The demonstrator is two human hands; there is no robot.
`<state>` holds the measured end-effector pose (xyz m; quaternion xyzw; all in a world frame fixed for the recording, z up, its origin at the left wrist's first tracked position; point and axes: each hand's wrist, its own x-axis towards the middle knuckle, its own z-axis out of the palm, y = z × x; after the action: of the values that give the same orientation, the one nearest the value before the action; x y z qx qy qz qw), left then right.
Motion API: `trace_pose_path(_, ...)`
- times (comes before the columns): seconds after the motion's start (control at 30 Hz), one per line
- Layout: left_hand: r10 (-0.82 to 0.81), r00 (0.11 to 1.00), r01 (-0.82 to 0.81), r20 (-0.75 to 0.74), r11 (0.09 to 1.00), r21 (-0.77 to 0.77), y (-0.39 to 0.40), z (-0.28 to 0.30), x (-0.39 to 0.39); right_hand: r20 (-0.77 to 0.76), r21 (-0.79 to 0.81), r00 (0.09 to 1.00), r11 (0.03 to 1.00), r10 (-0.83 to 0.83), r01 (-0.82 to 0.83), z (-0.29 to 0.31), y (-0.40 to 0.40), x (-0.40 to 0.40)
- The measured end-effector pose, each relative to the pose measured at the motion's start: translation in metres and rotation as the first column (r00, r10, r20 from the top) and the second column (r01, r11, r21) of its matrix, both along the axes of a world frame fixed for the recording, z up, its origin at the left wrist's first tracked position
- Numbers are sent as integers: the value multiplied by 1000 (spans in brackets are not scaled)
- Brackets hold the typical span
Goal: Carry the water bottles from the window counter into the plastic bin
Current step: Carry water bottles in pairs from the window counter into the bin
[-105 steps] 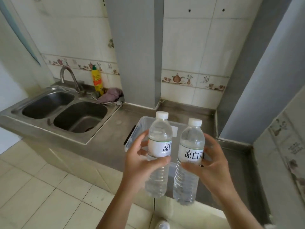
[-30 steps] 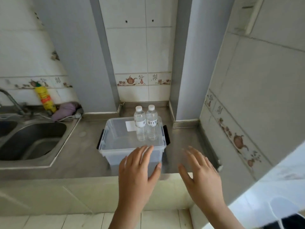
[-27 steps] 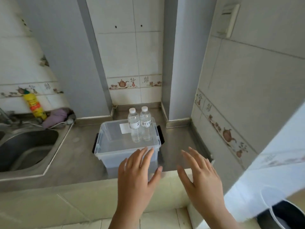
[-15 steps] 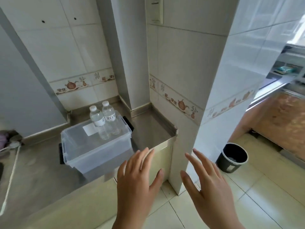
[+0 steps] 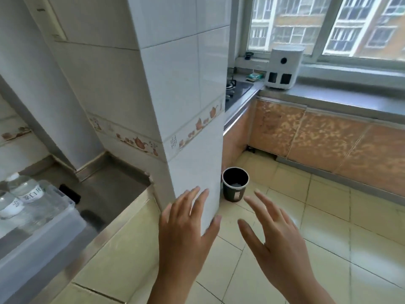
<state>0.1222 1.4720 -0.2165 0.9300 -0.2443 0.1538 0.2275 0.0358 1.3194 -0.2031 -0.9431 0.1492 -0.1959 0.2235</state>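
Two clear water bottles with white labels, one [image 5: 25, 189] and the other [image 5: 8, 204], stand upright inside the clear plastic bin [image 5: 54, 224] at the far left on the steel counter. My left hand [image 5: 186, 229] and my right hand [image 5: 276, 235] float in front of me over the floor, fingers spread, holding nothing. Both hands are well to the right of the bin. The window counter [image 5: 341, 98] runs along the right under the window; no bottles show on the stretch in view.
A white tiled pillar [image 5: 182, 102] stands between the bin's counter and the window counter. A black waste bucket [image 5: 235, 187] sits on the floor at its foot. A white appliance [image 5: 283, 68] and a gas hob [image 5: 237, 88] sit on the window counter.
My view has swung right, away from the bin toward the window counter. The bin and its two bottles slid to the left edge. Both hands stay empty and spread.
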Motion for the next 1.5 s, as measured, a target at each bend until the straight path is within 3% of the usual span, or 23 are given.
trace_pose_path(0.4, -333, 942, 334, 26, 940, -62, -286, 4, -43, 25, -6, 953, 953, -303, 304, 0, -245, -86)
trace_pose_path(0.67, -524, 851, 525, 19, 851, -30, -445, 6, -62, 26, 19, 868, 868, -496, 496, 0, -380, -125)
trace_pose_path(0.97, -684, 728, 685, 33, 727, -46, -641, 0, -27, 49, 56, 726, 728, -686, 683, -8, -540, -111)
trace_pose_path(1.2, -818, 576, 817, -12, 576, -15, -794, 11, -3, 48, 81, 582, 584, -812, 808, 0, -657, -92)
trace_pose_path(1.5, -926, 378, 926, -16, 378, 8, -957, 12, -44, 29, 92, 371, 372, -928, 924, -1, -784, -132)
